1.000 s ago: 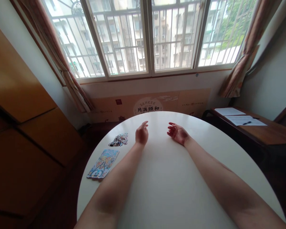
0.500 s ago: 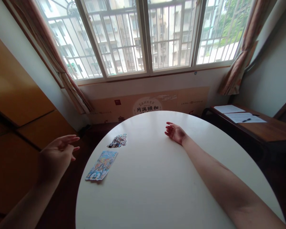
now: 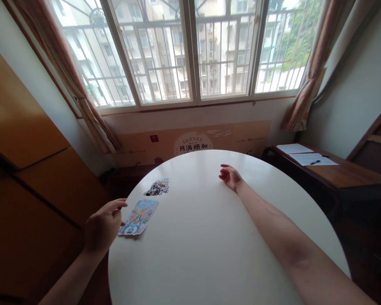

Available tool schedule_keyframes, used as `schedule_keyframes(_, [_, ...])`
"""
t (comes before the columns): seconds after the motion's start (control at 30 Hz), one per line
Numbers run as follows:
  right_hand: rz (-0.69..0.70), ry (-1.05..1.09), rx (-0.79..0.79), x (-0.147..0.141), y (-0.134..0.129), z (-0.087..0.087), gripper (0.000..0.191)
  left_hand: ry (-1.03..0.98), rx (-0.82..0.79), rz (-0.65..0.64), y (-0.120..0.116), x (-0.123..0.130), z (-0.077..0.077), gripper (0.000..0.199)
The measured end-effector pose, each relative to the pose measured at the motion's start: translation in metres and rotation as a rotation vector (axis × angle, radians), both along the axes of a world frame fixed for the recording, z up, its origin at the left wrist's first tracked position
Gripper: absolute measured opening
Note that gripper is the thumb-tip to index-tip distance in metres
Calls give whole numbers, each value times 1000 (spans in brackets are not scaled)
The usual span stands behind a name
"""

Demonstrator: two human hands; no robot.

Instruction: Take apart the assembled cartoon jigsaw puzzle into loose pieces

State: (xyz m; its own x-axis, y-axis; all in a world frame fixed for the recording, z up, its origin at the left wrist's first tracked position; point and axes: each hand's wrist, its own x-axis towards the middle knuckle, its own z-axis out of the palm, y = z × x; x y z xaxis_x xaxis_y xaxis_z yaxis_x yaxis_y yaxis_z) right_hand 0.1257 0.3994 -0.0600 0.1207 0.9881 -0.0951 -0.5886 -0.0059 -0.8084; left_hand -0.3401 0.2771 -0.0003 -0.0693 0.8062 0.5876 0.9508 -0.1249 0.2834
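My left hand (image 3: 104, 222) is open at the left edge of the table, thumb and fingers apart. Its fingertips overlap the left side of a colourful printed bag (image 3: 140, 216) in the view; whether they touch it I cannot tell. The bag lies flat on the white round table (image 3: 206, 237). Just beyond it sits a small heap of jigsaw puzzle pieces (image 3: 158, 187). Over toward the far right of the tabletop, my right hand (image 3: 230, 177) rests with loosely curled, parted fingers and nothing in them.
A barred window (image 3: 195, 59) with tied curtains stands behind the table. Below it is a beige printed board (image 3: 247, 133). On the right, a brown wooden desk (image 3: 343, 178) carries paper sheets (image 3: 314, 159) and pens. An orange-brown cabinet (image 3: 25, 118) stands at the left.
My left hand has moved right, from beside the table up to the printed bag. My right hand stays nearly in place. The view has shifted slightly.
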Motion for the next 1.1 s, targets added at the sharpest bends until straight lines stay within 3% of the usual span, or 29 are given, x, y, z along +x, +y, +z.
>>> schedule_keyframes(0.1, [-24,-51,5,-7,-13,0,28,185,-110,-87,-1,2,-12,42])
schedule_keyframes(0.23, [32,-96,43,-10,-45,1,25,282,-360,-255,-1,-5,-34,54])
schedule_keyframes(0.33, [55,-106,48,-6,-67,3,38,356,-411,-246,-7,-2,-52,60])
schedule_keyframes(0.43, [33,-103,46,-1,-76,6,56,434,-504,-232,-26,27,-58,61])
schedule_keyframes(0.53, [13,-81,43,1,-76,10,73,517,-612,-258,-55,79,-47,63])
schedule_keyframes(0.67, [14,-53,15,6,-78,15,87,570,-663,-456,-92,154,-21,66])
schedule_keyframes(0.8, [-16,-42,-20,17,-86,21,90,573,-663,-632,-106,211,-11,70])
schedule_keyframes(0.97, [-120,-38,-28,31,-90,30,83,558,-749,-802,-101,253,-17,79])
schedule_keyframes(1.1, [-227,-46,-28,34,-85,28,79,548,-740,-859,-95,261,-3,63])
